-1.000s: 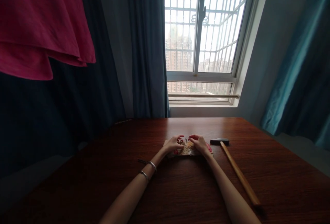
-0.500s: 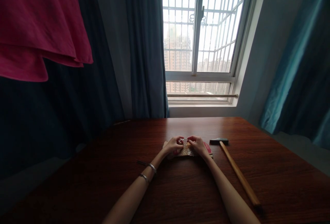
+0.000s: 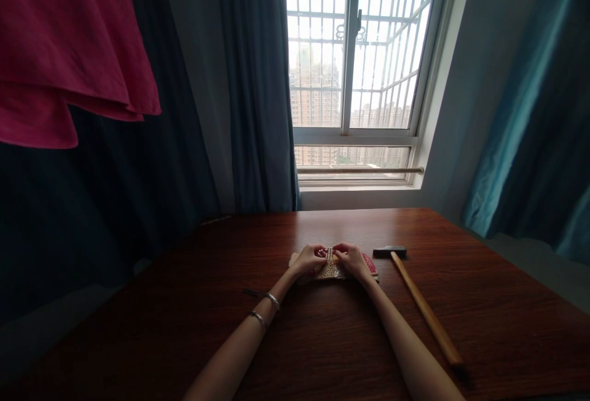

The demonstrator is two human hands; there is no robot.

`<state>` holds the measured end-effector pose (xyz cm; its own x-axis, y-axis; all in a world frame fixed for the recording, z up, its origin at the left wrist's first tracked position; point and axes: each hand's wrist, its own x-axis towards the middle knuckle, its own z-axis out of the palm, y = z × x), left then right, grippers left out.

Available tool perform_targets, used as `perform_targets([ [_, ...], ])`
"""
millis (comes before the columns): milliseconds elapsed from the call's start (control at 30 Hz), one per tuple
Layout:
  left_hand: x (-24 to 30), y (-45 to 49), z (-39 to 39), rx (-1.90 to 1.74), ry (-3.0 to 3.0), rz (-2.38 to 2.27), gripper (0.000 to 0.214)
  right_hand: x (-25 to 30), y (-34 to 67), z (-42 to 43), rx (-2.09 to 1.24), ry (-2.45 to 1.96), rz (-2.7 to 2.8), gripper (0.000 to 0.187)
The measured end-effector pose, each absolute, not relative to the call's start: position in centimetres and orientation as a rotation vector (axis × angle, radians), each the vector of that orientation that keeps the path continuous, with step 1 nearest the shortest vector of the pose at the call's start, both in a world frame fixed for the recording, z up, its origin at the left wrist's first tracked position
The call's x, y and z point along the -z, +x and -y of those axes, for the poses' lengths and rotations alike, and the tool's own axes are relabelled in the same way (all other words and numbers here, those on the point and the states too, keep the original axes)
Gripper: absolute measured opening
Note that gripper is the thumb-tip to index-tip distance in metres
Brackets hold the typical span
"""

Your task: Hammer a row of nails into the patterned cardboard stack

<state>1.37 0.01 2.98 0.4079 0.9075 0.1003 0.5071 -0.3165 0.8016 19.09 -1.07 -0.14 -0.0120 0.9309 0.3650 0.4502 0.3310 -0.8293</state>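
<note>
In the head view both hands meet over a flat patterned piece lying on the table, cream with dark dots and pinkish red at its right end. My left hand has its fingers curled, thumb and fingertips pinching the left side of a small white-and-dark striped piece. From the other side my right hand pinches this same piece. It is too small to name, and fingers cover part of it. Two silver bangles circle the left wrist.
To the right of my hands lies a hammer with a long wooden handle, its dark head toward the window. A thin dark object rests left of my left wrist. The brown wooden table reaches toward a barred window. Pink cloth hangs at upper left.
The whole view has shifted very slightly. Both hands stay at the striped piece with only small finger movement; the hammer lies as before.
</note>
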Motion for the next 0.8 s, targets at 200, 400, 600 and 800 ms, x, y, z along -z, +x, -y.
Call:
perform_targets([
  [200, -1.0, 1.4, -1.5, -0.761, 1.986, -1.132, 0.029, 0.2, 19.1, 1.1, -0.611, -1.266, 1.643, 0.025],
  [400, -0.4, 2.2, -2.2, -0.787, 2.018, -1.099, 0.025, 0.1, 19.1, 1.2, -0.613, -1.268, 1.647, 0.024],
  [600, 0.1, 2.4, -2.5, -0.822, 2.044, -1.079, 0.022, 0.1, 19.0, 1.2, -0.607, -1.270, 1.650, 0.023],
  [800, 0.2, 2.3, -2.7, -0.807, 2.002, -1.091, 0.025, 0.3, 19.2, 1.1, -0.591, -1.261, 1.661, 0.025],
])
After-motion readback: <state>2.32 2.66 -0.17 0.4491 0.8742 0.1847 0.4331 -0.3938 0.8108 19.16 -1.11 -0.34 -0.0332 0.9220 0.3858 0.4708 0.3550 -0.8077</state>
